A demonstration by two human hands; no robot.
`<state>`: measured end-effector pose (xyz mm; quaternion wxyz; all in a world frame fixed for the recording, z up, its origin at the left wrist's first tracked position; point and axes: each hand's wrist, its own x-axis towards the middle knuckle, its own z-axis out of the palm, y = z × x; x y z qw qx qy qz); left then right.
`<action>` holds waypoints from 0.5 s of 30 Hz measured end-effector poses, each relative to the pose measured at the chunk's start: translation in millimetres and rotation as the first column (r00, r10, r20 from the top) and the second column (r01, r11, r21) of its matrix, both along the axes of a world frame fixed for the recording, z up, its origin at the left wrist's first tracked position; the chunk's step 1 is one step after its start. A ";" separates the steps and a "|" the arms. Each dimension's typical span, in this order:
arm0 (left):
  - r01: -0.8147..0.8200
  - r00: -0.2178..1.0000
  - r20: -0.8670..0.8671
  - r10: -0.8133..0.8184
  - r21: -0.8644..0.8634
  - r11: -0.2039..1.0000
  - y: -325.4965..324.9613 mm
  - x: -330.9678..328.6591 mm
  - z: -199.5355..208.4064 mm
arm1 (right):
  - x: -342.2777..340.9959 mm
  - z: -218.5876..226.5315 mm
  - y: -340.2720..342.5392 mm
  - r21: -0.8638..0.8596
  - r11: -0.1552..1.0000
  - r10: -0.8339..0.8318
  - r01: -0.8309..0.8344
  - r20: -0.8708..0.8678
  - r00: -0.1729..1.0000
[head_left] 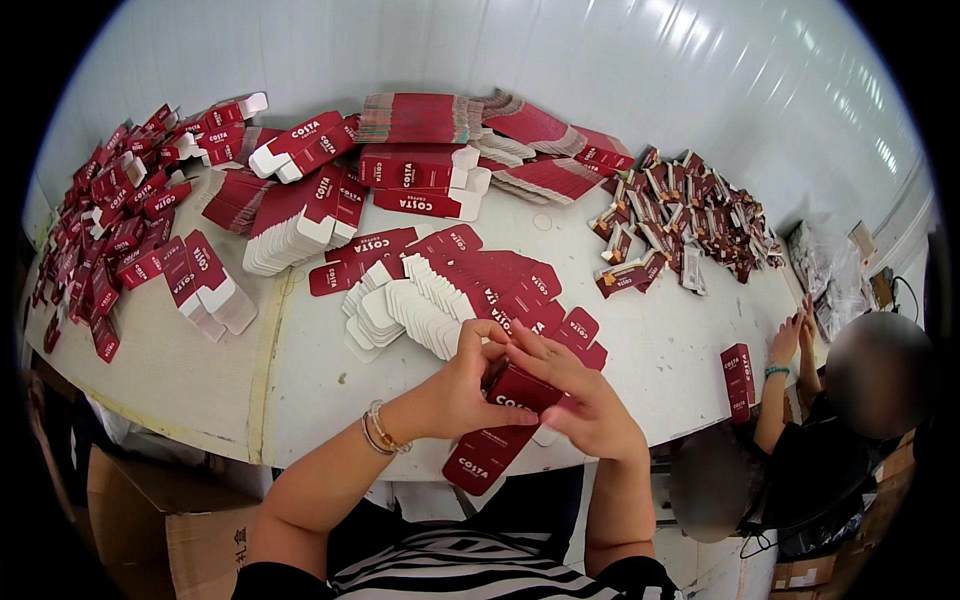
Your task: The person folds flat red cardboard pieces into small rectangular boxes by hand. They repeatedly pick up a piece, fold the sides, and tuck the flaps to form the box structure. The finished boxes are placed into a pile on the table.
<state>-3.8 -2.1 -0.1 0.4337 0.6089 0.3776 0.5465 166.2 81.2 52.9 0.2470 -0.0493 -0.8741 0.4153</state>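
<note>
A small dark red folding carton (490,458) is between my hands above the near edge of the table. It is partly opened out, with a long red flap hanging toward me. My left hand (462,385) grips its left side, fingers curled over the top and thumb along the front. Across the upper right side lies my right hand (590,405), its fingers bent over the carton's end and partly hiding it. Just beyond my hands, flat red-and-white carton blanks (500,285) lie fanned out on the table (330,400).
Folded red cartons (125,235) heap up at the far left. Stacked flat blanks (415,118) line the back by the wall. Small brown-and-red packets (690,215) are piled at the right. A co-worker's hands (788,340) rest near a red carton (738,380). A cardboard box (205,540) stands below left.
</note>
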 end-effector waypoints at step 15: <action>-0.349 0.907 0.237 0.348 -0.041 0.936 14.7 -12.8 -2.8 | 98.0 -29.8 96.6 -0.407 0.201 -0.974 0.891 -0.178 0.138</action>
